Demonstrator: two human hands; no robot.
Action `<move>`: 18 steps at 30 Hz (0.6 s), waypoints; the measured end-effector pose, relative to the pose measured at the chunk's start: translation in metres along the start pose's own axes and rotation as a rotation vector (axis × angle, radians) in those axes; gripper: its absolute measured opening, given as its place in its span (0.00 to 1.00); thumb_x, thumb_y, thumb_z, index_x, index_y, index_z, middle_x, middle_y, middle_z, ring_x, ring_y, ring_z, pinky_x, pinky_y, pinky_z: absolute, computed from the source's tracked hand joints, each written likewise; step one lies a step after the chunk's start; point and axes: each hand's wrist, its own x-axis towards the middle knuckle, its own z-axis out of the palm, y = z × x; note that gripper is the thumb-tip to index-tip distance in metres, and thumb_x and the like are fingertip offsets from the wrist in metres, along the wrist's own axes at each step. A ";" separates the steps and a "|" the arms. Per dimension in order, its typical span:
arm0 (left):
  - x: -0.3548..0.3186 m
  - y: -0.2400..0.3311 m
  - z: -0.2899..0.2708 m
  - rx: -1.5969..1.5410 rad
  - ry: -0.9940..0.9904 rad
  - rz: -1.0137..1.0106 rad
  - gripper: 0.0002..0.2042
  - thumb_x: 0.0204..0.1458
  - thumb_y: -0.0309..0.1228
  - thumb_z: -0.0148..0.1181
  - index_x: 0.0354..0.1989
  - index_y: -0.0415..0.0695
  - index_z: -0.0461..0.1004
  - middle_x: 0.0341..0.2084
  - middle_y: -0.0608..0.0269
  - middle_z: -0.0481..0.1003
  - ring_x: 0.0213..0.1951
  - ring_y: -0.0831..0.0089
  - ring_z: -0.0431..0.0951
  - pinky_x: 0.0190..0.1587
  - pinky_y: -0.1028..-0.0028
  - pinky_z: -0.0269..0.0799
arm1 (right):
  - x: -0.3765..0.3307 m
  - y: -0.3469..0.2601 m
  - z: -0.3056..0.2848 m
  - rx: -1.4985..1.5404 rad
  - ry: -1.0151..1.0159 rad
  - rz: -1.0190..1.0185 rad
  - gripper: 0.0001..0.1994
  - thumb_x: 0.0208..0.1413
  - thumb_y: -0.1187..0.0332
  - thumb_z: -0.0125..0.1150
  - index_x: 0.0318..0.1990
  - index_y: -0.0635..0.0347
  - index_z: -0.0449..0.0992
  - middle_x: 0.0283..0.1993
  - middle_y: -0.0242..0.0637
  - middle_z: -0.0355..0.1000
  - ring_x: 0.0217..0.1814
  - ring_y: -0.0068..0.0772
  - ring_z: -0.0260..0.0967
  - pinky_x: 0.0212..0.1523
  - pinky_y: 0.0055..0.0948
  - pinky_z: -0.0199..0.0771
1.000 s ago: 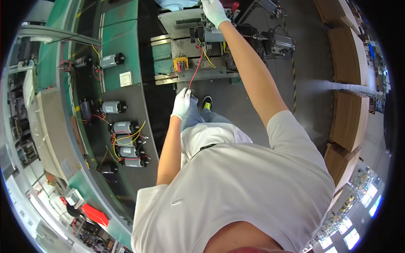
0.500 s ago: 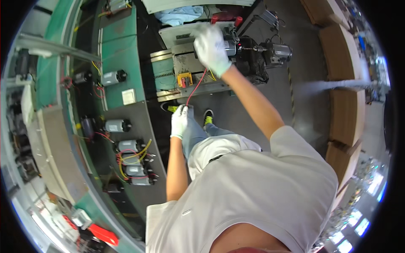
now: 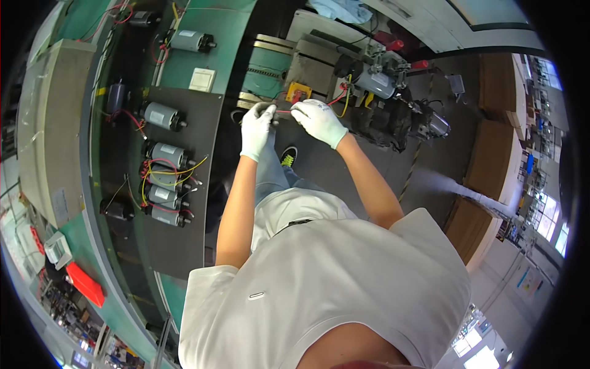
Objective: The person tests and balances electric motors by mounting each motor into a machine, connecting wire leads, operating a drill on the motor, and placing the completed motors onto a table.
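Workshop bench (image 3: 178, 246) space runs along our left, with grey motors (image 3: 165, 152) lying on it and a white square box (image 3: 202, 80) farther off. Next, our gloved left hand (image 3: 255, 130) has its thumb and fingertips pinched together on a red wire (image 3: 283, 111). Just beyond sits a yellow block (image 3: 298, 92). Our gloved right hand (image 3: 319, 122) pinches the same wire, fingers nearly closed. From there it leads toward another motor (image 3: 376, 83) on the machine, beside a yellow wire (image 3: 345, 107). Brown boxes (image 3: 491, 154) stand far right.
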 end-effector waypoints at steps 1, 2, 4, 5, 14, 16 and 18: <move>0.002 0.001 0.005 -0.096 0.015 0.029 0.08 0.63 0.29 0.64 0.44 0.38 0.77 0.29 0.68 0.78 0.29 0.82 0.77 0.34 0.81 0.75 | -0.003 0.000 -0.001 0.048 0.002 0.064 0.12 0.65 0.61 0.56 0.40 0.60 0.79 0.33 0.44 0.78 0.41 0.50 0.76 0.47 0.46 0.74; 0.003 0.002 0.009 -0.199 0.004 -0.012 0.08 0.62 0.30 0.65 0.43 0.39 0.77 0.30 0.68 0.79 0.31 0.82 0.79 0.35 0.81 0.77 | -0.004 0.000 -0.002 0.067 0.037 0.071 0.11 0.65 0.62 0.56 0.39 0.61 0.79 0.32 0.43 0.77 0.40 0.50 0.76 0.46 0.45 0.74; 0.007 0.001 0.013 -0.229 -0.029 -0.022 0.08 0.62 0.29 0.65 0.44 0.39 0.77 0.31 0.68 0.79 0.31 0.82 0.80 0.36 0.81 0.78 | -0.003 -0.011 -0.006 0.099 0.088 0.113 0.11 0.65 0.63 0.57 0.38 0.61 0.79 0.30 0.42 0.77 0.39 0.50 0.76 0.44 0.45 0.74; 0.009 0.000 0.016 -0.291 -0.041 -0.035 0.07 0.62 0.29 0.65 0.43 0.39 0.77 0.30 0.67 0.79 0.31 0.82 0.80 0.36 0.81 0.78 | -0.003 -0.016 -0.011 0.123 0.115 0.148 0.11 0.64 0.64 0.57 0.37 0.61 0.79 0.29 0.42 0.76 0.38 0.49 0.76 0.43 0.43 0.75; 0.020 -0.004 0.054 -0.419 -0.227 -0.025 0.10 0.66 0.31 0.60 0.49 0.38 0.75 0.27 0.70 0.75 0.25 0.85 0.71 0.33 0.82 0.71 | 0.004 -0.009 -0.031 0.101 0.176 0.207 0.11 0.64 0.64 0.58 0.33 0.61 0.77 0.30 0.44 0.76 0.38 0.51 0.76 0.41 0.44 0.74; 0.018 0.002 0.061 -0.679 -0.239 -0.037 0.12 0.68 0.33 0.58 0.52 0.38 0.73 0.27 0.72 0.72 0.26 0.85 0.70 0.35 0.81 0.73 | 0.003 -0.005 -0.036 0.149 0.164 0.239 0.10 0.63 0.64 0.58 0.33 0.61 0.78 0.31 0.45 0.76 0.39 0.51 0.76 0.41 0.44 0.74; 0.027 0.001 0.058 -0.682 -0.262 -0.039 0.14 0.68 0.35 0.57 0.54 0.37 0.72 0.27 0.71 0.72 0.26 0.85 0.71 0.38 0.80 0.75 | 0.000 -0.005 -0.036 0.141 0.212 0.203 0.10 0.62 0.65 0.59 0.33 0.62 0.79 0.32 0.47 0.77 0.39 0.52 0.76 0.42 0.44 0.75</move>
